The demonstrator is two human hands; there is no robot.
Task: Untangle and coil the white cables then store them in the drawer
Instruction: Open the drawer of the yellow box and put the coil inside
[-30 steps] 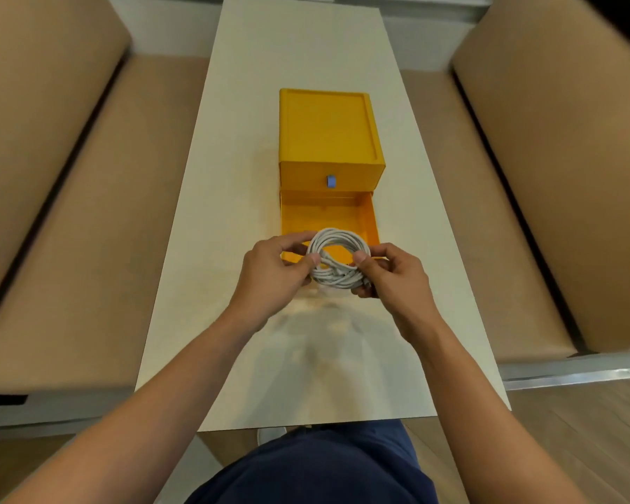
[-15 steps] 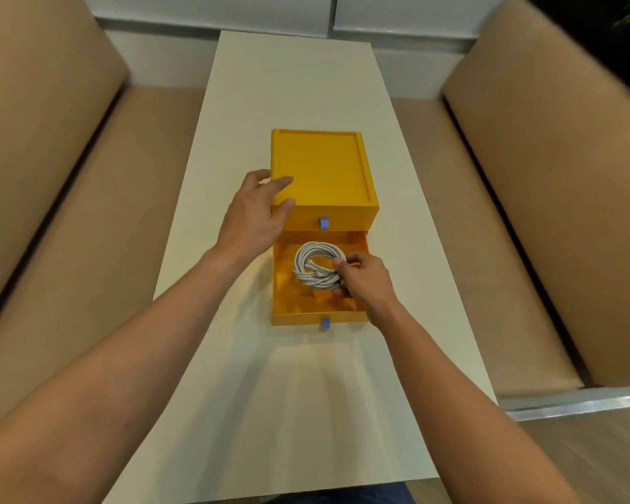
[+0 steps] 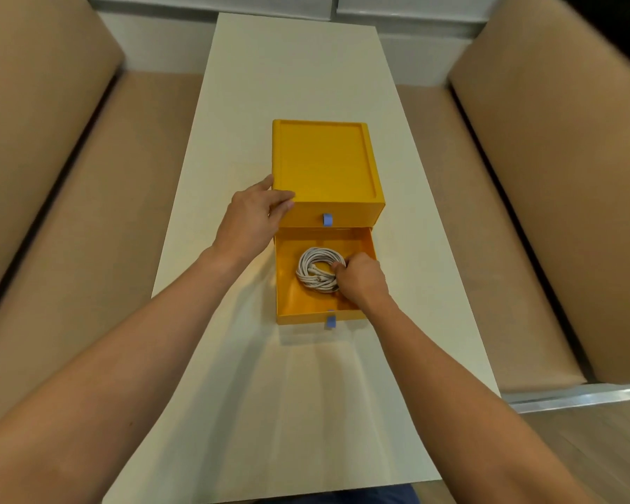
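Right hand [image 3: 360,281], fingers curled on the coil [image 3: 315,271] lying in the open drawer [image 3: 291,300], left hand [image 3: 250,221] gripping the box [image 3: 322,158] corner: loops should be pressed flat below the rim before release, the box steadied for closing.

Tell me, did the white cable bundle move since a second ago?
Yes. The cable bundle went down into the open drawer, from above its front edge.
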